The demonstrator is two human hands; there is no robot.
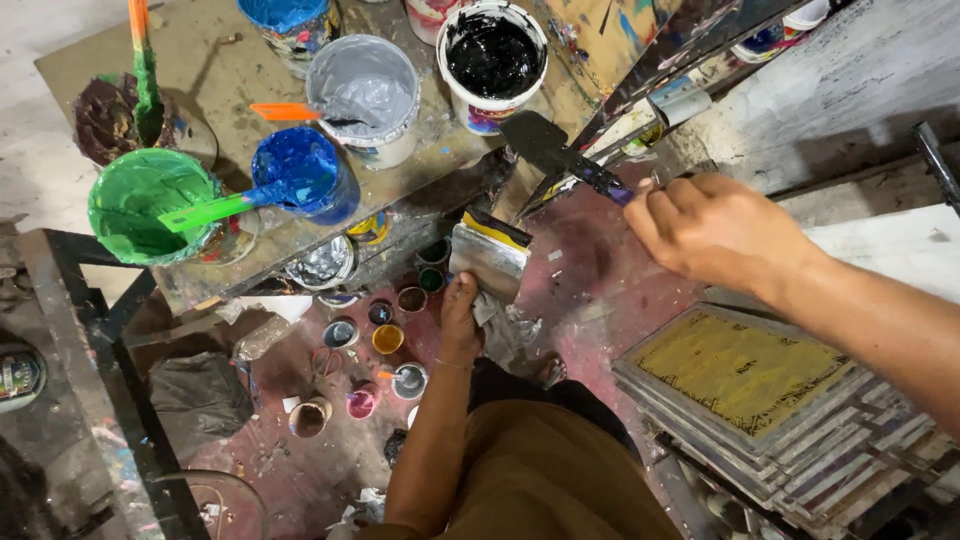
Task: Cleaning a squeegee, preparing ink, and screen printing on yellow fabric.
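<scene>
Right hand [715, 228] gripped a black-smeared spatula [560, 153] near the black paint tub [493, 62]; left hand [459, 318] clutched a rag-wrapped squeegee [489, 256].

Black-smeared spatula and a small metal tin

The spatula [556, 152] (dark blade, purple handle) points toward the black paint; the open tin [489, 253] stands tilted below it.

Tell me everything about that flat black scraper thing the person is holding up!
The scraper is a flat, wide blade coated in wet-looking black paint, narrowing into a dark handle smeared with purple and blue. The right hand grips the handle's end, holding the tool tilted, blade pointing up and left toward the white tub of black paint on the paint-spattered board. The blade hovers just below that tub's base, at the board's edge; whether it touches anything cannot be told.
</scene>
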